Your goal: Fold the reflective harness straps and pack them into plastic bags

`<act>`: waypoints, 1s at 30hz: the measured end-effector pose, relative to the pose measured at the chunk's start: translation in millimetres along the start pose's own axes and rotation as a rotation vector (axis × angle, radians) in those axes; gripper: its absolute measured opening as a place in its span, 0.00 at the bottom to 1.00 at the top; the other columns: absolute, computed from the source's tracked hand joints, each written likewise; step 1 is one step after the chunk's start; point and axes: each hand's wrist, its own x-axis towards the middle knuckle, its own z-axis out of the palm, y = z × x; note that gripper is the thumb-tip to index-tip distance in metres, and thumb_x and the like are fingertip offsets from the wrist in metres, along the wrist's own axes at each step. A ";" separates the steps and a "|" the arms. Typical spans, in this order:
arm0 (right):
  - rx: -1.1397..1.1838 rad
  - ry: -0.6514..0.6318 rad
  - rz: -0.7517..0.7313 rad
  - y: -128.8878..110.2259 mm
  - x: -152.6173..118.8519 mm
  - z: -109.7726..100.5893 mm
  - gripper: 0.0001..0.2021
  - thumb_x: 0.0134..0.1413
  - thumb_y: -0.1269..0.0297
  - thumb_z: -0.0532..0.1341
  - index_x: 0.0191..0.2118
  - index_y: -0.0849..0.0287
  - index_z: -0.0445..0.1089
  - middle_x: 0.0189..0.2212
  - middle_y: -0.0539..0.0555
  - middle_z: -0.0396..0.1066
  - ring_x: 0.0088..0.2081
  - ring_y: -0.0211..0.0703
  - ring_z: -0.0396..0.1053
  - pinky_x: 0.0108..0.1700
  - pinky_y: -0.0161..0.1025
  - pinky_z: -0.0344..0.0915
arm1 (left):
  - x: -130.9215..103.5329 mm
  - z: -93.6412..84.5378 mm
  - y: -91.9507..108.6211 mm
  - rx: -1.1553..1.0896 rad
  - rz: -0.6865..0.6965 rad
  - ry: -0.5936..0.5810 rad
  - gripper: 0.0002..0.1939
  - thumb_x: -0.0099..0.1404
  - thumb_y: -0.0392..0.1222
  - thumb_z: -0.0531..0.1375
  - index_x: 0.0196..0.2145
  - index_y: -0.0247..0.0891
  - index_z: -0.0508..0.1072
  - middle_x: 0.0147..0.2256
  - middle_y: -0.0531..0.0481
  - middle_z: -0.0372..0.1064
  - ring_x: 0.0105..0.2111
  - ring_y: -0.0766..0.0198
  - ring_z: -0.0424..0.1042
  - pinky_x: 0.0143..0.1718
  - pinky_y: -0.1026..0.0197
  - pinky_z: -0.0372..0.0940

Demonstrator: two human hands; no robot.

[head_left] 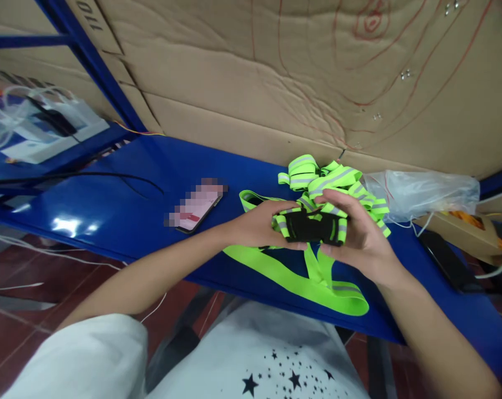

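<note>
Between my two hands sits a black side-release buckle (316, 228), its two halves joined, with neon-yellow reflective strap at both ends. My left hand (257, 223) grips the strap and the buckle's left end, fingers partly hidden behind it. My right hand (364, 237) curls round the right end, thumb below and fingers above. From the buckle a neon-yellow elastic strap (275, 271) loops down onto the blue tabletop (105, 205). Just behind my hands lies a pile of neon-yellow straps with grey reflective stripes (338, 178).
A phone (196, 205) with a lit screen lies left of my hands. To the right are a clear plastic bag (425, 194), a black device (448, 260) and an open cardboard box (471, 235). Large cardboard (217, 72) stands along the back; cables (18, 116) crowd the left.
</note>
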 end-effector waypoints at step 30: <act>0.796 -0.077 0.424 -0.1 -18.4 19.6 0.20 0.54 0.48 0.69 0.27 0.56 0.64 0.22 0.47 0.56 0.26 0.38 0.58 0.30 0.39 0.62 | -8.2 9.0 -8.3 -0.929 -0.277 -0.651 0.24 0.60 0.49 0.72 0.52 0.39 0.77 0.38 0.42 0.83 0.29 0.57 0.81 0.33 0.57 0.75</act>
